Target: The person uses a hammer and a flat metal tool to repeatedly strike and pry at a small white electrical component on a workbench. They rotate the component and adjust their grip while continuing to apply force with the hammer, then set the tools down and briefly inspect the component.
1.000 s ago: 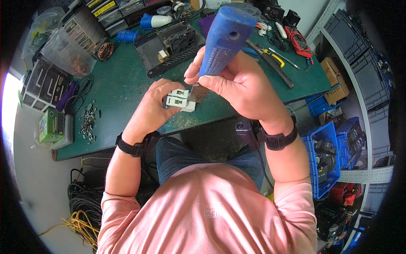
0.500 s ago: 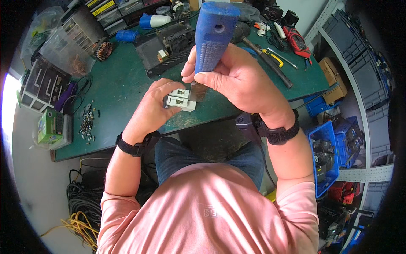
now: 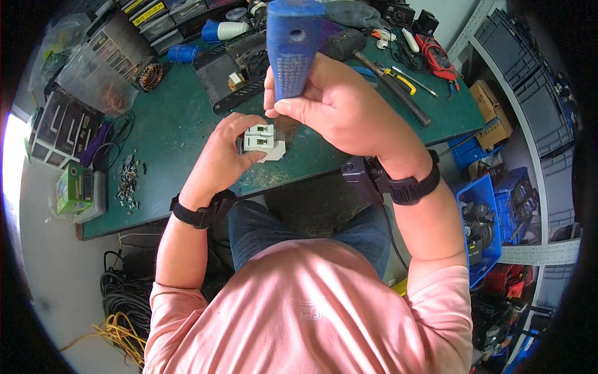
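My left hand [image 3: 224, 149] is closed around the left side of a small white circuit breaker [image 3: 259, 138], its two dark-slotted windows facing up. A flat white piece [image 3: 276, 151] shows under its right edge, above the green bench. My right hand [image 3: 339, 103] grips a tool by its thick blue handle [image 3: 294, 56], which has a dotted grip and a round hole. The handle stands nearly upright, up and to the right of the breaker. Fingers hide the tool's lower end, so its kind cannot be made out. A brownish patch shows just below it.
A pile of screws [image 3: 129, 181] lies on the bench [image 3: 180, 168] at left. A black finned casing [image 3: 218, 78] stands behind. Hammer [image 3: 398, 93], yellow-handled tool [image 3: 406, 82] and red meter [image 3: 434, 57] are at the far right. A blue crate [image 3: 492, 249] sits right of the bench.
My right hand and the blue handle have shifted left and slightly up. The breaker is tipped a little differently in my left hand, which stays in about the same spot.
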Demonstrator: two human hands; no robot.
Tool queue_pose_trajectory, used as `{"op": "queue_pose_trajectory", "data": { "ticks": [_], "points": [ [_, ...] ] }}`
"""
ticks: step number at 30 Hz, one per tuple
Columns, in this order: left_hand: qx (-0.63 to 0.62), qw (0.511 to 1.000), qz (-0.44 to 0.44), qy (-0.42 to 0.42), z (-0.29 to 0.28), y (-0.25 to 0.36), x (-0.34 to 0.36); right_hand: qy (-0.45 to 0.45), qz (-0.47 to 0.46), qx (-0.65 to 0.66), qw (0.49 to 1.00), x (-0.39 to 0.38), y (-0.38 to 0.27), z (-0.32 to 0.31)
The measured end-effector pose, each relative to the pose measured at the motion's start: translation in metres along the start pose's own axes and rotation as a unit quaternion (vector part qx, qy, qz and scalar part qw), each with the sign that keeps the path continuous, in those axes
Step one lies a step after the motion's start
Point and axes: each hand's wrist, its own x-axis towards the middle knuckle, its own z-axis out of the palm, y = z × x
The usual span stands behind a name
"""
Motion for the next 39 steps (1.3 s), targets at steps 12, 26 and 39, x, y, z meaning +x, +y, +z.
{"op": "queue_pose_trajectory", "data": {
  "ticks": [12,26,39],
  "points": [
    [0.196,0.978,0.054,-0.040,-0.005,0.029,0.009,0.053,-0.042,0.127,0.990,-0.014,0.024,-0.011],
    [-0.152,0.988,0.028,0.030,-0.001,0.145,0.070,0.163,-0.132,0.109,0.972,-0.018,0.030,0.001],
    [-0.210,0.977,0.026,0.027,0.007,0.134,0.084,0.154,0.194,-0.510,0.824,-0.057,0.078,-0.138]
  ]
}}
